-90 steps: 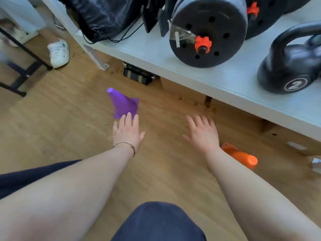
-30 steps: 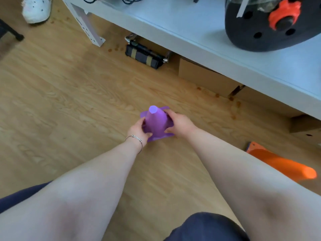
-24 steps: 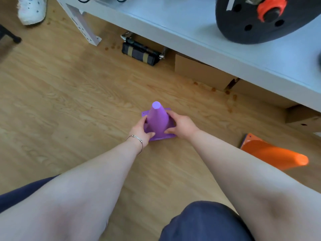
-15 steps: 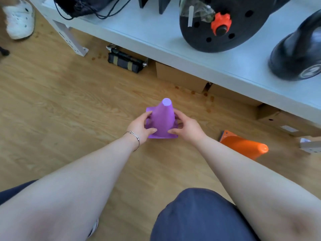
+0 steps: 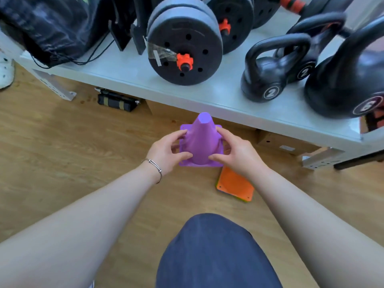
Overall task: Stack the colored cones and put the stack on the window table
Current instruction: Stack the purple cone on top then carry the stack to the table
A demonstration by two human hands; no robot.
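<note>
- Right now both hands carry the purple cone [image 5: 202, 140] upright, clear of the floor it seems: the left hand [image 5: 166, 150] on its left flank, the right hand [image 5: 236, 151] on its right, fingers [image 5: 180, 155] of each curled snugly around the body just above the square base.
- Just below and right of the purple cone lies an orange cone [image 5: 234, 185], seen only by its square base; a green-yellow edge under it hints at more cones, though I can't count them.
- To do this step well, I'd say: stand the orange one upright, or bring the purple one straight down over a tip, corners lined up, pressing evenly on both flanks so it seats without skewing.
- Beyond the purple cone runs a grey worktop [image 5: 133, 77] loaded with a plate dumbbell [image 5: 182, 53], kettlebells [image 5: 272, 73] and a black bag [image 5: 54, 28]; its edge overhangs close by, so lifting should go toward the person first.
- Whether this is the window table, I can't tell.
- Under it sits a small black strapped weight [image 5: 117, 99].
</note>
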